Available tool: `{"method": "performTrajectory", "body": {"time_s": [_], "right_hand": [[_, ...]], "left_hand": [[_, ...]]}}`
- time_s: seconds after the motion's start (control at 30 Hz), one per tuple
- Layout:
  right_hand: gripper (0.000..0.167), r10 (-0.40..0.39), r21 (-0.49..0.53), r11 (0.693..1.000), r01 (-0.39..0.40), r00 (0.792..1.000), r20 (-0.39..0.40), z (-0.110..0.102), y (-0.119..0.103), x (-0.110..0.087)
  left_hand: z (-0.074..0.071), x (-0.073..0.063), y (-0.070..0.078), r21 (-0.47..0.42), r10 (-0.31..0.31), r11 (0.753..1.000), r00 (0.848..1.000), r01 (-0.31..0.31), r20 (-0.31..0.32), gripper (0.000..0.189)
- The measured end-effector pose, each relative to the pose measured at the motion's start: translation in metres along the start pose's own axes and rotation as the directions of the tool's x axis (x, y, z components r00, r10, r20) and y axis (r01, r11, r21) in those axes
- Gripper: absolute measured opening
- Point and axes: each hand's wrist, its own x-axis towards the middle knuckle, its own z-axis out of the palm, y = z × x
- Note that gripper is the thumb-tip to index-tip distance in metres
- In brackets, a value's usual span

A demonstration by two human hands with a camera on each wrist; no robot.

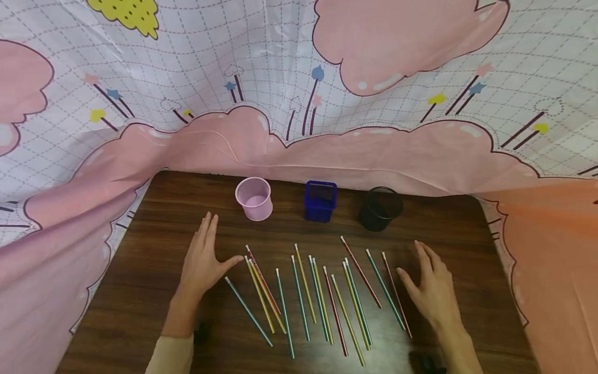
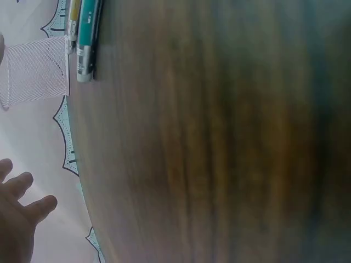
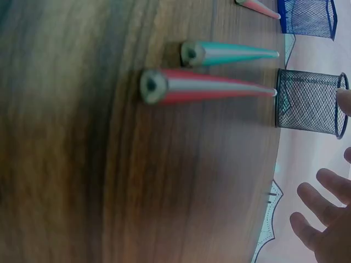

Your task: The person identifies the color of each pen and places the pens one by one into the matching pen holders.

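Note:
My left hand (image 1: 202,259) is spread over the left of the table, thumb stretched toward the pencils and nothing held. Its fingers (image 2: 41,209) show at the edge of the left wrist view. On the right my right hand (image 1: 432,285) has loosely extended fingers, holds nothing, and is nearest a red pencil (image 1: 397,295) and a teal pencil (image 1: 385,289). Between the hands lie several pencils in teal, yellow and red, roughly side by side; the leftmost is a teal pencil (image 1: 248,311). In the right wrist view, the red pencil (image 3: 208,86) points its unsharpened-looking end at the camera.
Along the table's back edge stand a pink mesh cup (image 1: 257,210), a square blue mesh basket (image 1: 320,212) and a round black mesh cup (image 1: 375,218). The dark wooden table (image 1: 126,291) is bordered by a patterned cloth (image 1: 299,150) behind and at the sides.

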Motion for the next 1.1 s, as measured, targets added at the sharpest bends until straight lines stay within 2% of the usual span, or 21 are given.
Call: {"method": "performTrajectory", "body": {"time_s": [0.17,0.43,0.57,0.77,0.9,1.0,1.1], "right_hand": [[0.085,0.034,0.021,0.999,-0.034,0.999,0.008,0.007,-0.005,0.0],[0.086,0.046,0.029,0.999,-0.046,0.999,0.011,0.014,-0.006,-0.003],[0.087,0.054,0.031,0.998,-0.055,0.998,0.019,0.021,-0.005,-0.003],[0.086,0.053,0.027,0.998,-0.054,0.998,0.026,0.022,-0.008,-0.003],[0.082,0.054,0.022,0.998,-0.054,0.998,0.019,0.02,-0.012,-0.001],[0.073,0.058,0.006,0.998,-0.058,0.998,0.011,0.02,-0.013,0.0],[0.066,0.072,-0.017,0.997,-0.072,0.997,0.018,0.021,-0.013,-0.001]], "left_hand": [[0.004,0.01,-0.003,-0.039,-0.029,0.999,1.0,0.028,-0.008,0.127],[0.018,0.025,0.005,-0.131,-0.102,0.986,0.994,0.104,0.025,0.122],[0.022,0.031,0.008,-0.162,-0.123,0.979,0.992,0.124,0.018,0.117],[0.026,0.04,0.013,-0.258,-0.166,0.951,0.985,0.17,0.037,0.112],[0.029,0.047,0.013,-0.286,-0.172,0.944,0.985,0.165,0.0,0.107],[0.032,0.052,0.013,-0.295,-0.151,0.945,0.988,0.138,-0.023,0.103],[0.033,0.057,0.014,-0.344,-0.144,0.93,0.989,0.129,-0.02,0.098]]}}
